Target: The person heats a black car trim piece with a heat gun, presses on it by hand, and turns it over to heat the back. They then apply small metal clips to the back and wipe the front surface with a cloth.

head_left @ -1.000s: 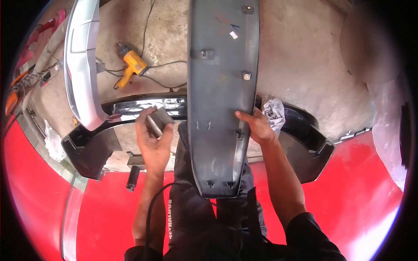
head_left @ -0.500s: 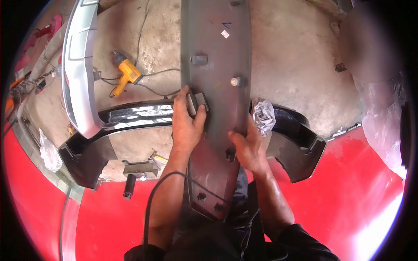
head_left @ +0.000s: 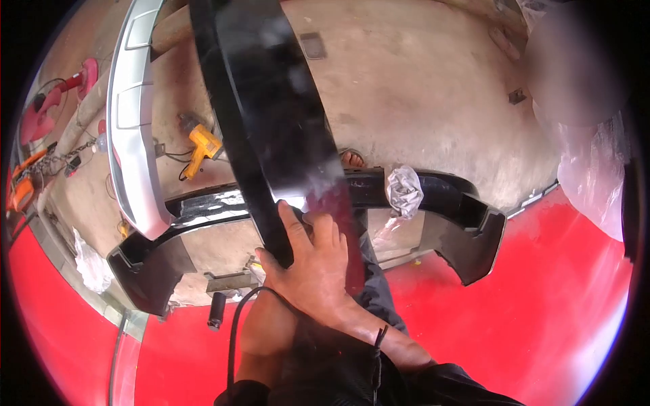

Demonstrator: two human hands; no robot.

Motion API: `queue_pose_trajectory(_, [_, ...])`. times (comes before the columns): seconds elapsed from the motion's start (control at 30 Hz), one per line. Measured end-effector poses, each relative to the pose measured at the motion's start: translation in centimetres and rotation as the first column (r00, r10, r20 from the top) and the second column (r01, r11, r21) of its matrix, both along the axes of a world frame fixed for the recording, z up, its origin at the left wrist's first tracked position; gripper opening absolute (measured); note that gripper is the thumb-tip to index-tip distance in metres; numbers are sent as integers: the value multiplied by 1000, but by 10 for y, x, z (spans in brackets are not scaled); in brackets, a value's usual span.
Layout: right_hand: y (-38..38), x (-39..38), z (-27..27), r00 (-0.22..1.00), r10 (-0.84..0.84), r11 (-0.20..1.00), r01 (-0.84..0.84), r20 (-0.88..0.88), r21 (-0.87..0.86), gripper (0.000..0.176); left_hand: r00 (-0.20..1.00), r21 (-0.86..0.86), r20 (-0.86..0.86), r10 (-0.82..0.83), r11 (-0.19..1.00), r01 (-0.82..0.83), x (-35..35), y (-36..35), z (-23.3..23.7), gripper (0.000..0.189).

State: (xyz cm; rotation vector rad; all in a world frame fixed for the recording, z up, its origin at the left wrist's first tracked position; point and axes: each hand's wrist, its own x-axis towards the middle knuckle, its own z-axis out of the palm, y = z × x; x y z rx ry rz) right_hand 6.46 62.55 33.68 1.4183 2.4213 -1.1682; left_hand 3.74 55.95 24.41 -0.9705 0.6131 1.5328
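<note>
A long glossy black panel, apparently a car trim piece, slants up and away in front of me. My right hand lies on its near part, index finger stretched out and the other fingers slightly bent. The thumb is spread toward the panel's left edge. My left forearm reaches up beneath the right hand, but the left hand itself is hidden behind the right hand and panel. Below the panel, a black car bumper lies across the floor, with a crumpled grey-white wad on it.
To the left stands a silver trim piece, with a yellow corded heat gun nearby. A black cylinder lies at the red floor's edge. Toes of a foot show beyond the panel. Plastic sheeting hangs at right.
The panel has turned from its dull inner face to its glossy black face and tilted left. My right hand has moved left onto it. The left hand and its small block have gone out of sight.
</note>
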Motion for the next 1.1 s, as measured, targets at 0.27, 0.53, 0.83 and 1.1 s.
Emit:
queue_pose_trajectory(0.27, [23, 45, -31, 926, -88, 983, 21, -366, -184, 46, 998, 1, 20, -60, 998, 60, 5, -8, -2, 38])
queue_pose_trajectory(0.53, [89, 62, -37, 921, -389, 890, 369, -23, -269, 97, 996, -16, -9, -88, 996, 88, 4, -2, -5, 39])
queue_pose_trajectory(0.83, [80, 69, -5, 838, -544, 708, 477, 28, -521, 61, 995, -31, -46, -86, 996, 85, -4, -8, -3, 41])
queue_pose_trajectory(1.1, [86, 96, 3, 724, -690, 532, 533, 28, -658, 55, 998, -38, -31, -62, 997, 61, 7, -17, 2, 43])
